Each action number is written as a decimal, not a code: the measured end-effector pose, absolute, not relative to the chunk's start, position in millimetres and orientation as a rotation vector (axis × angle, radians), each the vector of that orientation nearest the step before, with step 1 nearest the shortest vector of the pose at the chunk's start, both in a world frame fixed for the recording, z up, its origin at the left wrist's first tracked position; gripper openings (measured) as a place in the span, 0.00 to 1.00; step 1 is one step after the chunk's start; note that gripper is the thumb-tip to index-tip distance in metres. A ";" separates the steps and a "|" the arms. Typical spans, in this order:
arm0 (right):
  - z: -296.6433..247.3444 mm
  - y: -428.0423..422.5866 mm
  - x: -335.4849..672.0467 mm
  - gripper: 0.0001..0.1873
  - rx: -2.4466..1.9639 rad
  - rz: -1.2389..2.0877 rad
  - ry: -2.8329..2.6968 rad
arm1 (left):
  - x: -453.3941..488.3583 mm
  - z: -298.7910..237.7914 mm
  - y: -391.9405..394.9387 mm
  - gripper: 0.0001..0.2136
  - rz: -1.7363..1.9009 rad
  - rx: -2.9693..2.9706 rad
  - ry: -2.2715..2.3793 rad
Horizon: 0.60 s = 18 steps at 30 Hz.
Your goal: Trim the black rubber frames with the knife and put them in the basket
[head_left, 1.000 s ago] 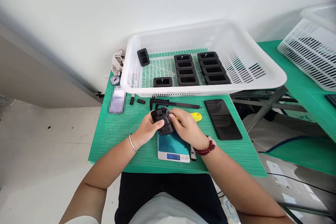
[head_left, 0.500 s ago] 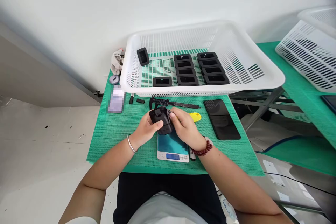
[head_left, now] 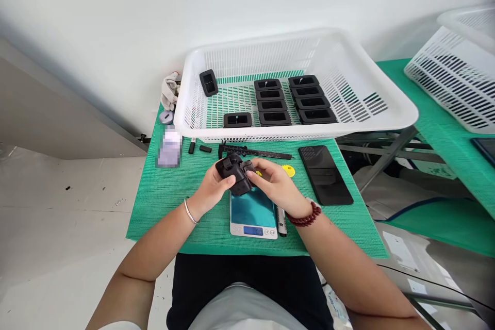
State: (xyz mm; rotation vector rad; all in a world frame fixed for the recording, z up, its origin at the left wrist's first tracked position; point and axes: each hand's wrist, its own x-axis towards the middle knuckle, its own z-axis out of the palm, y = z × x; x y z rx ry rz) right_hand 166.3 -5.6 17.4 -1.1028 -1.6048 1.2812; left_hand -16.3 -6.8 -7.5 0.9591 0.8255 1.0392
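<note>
My left hand is closed around a black moulded plastic part, with the thumb across its near face. On the part's right side, my right hand pinches a small dark piece; whether it is separate from the part I cannot make out. Both hands hover over the far end of a digital scale with a blue-green plate and a lit display. A yellow handle shows partly behind my right fingers. Beneath my right wrist lies a marker.
Black calipers lie behind the hands, near a black cap. To the right is a black phone. A white basket at the back holds several black frame-like parts. A cloth sits at the far left.
The black part has tilted slightly in my left hand. My right fingers have shifted along its right side, and more of the marker shows below my wrist. The view has moved a little.
</note>
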 end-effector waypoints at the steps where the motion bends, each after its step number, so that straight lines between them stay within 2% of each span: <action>1: 17.5 -5.3 166.6 0.12 -1.121 1.241 -1.639 | -16.4 -7.3 -6.7 0.27 1.023 0.964 0.829; 7: 14.0 -2.6 167.5 0.14 -1.181 0.987 -1.860 | -16.8 -3.6 -5.3 0.23 0.967 1.060 0.873; 14: 11.5 -5.0 163.0 0.06 -1.219 0.607 -1.835 | -11.5 -1.7 -5.9 0.26 1.029 1.103 0.942; 18: 11.8 -3.5 166.6 0.07 -1.278 0.633 -1.667 | -12.6 0.4 -8.0 0.21 1.004 1.149 0.920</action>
